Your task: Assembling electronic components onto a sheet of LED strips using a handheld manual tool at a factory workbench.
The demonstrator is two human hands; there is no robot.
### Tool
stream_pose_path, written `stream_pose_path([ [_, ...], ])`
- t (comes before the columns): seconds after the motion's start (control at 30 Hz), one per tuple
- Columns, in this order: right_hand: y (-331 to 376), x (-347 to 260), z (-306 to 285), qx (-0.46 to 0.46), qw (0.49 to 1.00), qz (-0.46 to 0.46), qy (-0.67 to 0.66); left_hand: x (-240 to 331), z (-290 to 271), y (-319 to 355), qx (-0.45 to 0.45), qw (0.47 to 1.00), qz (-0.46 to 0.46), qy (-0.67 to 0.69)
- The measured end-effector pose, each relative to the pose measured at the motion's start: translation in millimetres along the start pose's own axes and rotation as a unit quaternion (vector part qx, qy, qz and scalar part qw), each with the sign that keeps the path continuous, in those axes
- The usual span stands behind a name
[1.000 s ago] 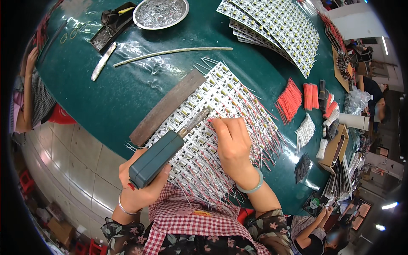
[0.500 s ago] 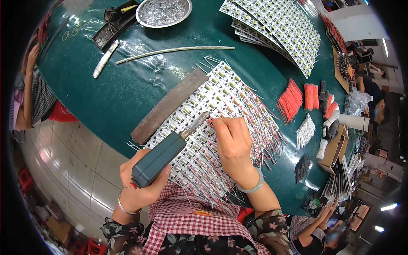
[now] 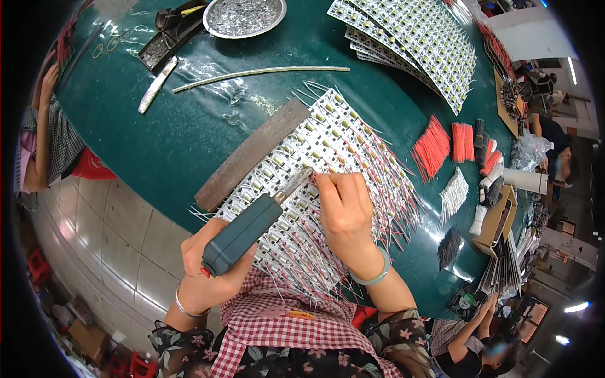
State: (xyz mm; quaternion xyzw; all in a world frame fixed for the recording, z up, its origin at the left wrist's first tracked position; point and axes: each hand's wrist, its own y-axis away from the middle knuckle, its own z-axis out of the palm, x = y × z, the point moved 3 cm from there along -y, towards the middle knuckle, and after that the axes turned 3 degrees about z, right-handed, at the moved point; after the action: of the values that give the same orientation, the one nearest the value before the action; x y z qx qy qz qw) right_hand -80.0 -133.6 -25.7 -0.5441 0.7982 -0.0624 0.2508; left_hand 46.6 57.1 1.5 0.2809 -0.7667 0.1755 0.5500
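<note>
My left hand (image 3: 217,271) is wrapped round the dark green body of a soldering gun (image 3: 244,232). Its metal tip reaches up and right onto a panel of small white circuit boards (image 3: 326,126), which carries rows of yellowish parts and many thin red and white wires. Beside the tip, my right hand (image 3: 346,217) is closed in a pinch, thumb and forefinger on what looks like a thin red wire (image 3: 312,179); the fingers mostly hide it. Along the panel's upper left edge lies a flat brown bar (image 3: 252,156).
Cut wires lie right in red bundles (image 3: 431,148), a white bundle (image 3: 452,196) and a black bundle (image 3: 449,247). Far off are a metal bowl (image 3: 280,25) of scraps and stacked circuit panels (image 3: 409,44). A long pale strip (image 3: 261,72) crosses the green table (image 3: 145,145). Co-workers sit both sides.
The soldering gun and my left hand have shifted slightly right, its tip staying by my right fingertips. My right hand has barely moved and stays pinched.
</note>
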Motion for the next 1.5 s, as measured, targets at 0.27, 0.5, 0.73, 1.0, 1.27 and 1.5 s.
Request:
stream_pose_path([
  [0.27,1,1,1,0.006,1.0,0.002,-0.003,1,-4,6,0.038,0.999,0.026,-0.003],
  [0.5,2,0,0,0.032,0.999,0.002,0.02,1,-6,9,0.045,0.998,0.035,-0.005],
  [0.73,7,-13,-5,0.043,0.999,0.001,-0.001,-3,-10,16,0.047,0.998,0.032,-0.005],
  [1.0,10,-14,2,0.025,1.0,0.011,-0.003,-3,-13,18,0.019,1.0,0.018,-0.015],
  [1.27,12,-16,4,0.017,1.0,0.002,-0.011,-3,-12,20,0.005,1.0,-0.005,-0.025],
  [1.5,14,-19,6,0.019,1.0,-0.007,0.01,-3,-13,17,0.0,0.999,0.012,-0.038],
])
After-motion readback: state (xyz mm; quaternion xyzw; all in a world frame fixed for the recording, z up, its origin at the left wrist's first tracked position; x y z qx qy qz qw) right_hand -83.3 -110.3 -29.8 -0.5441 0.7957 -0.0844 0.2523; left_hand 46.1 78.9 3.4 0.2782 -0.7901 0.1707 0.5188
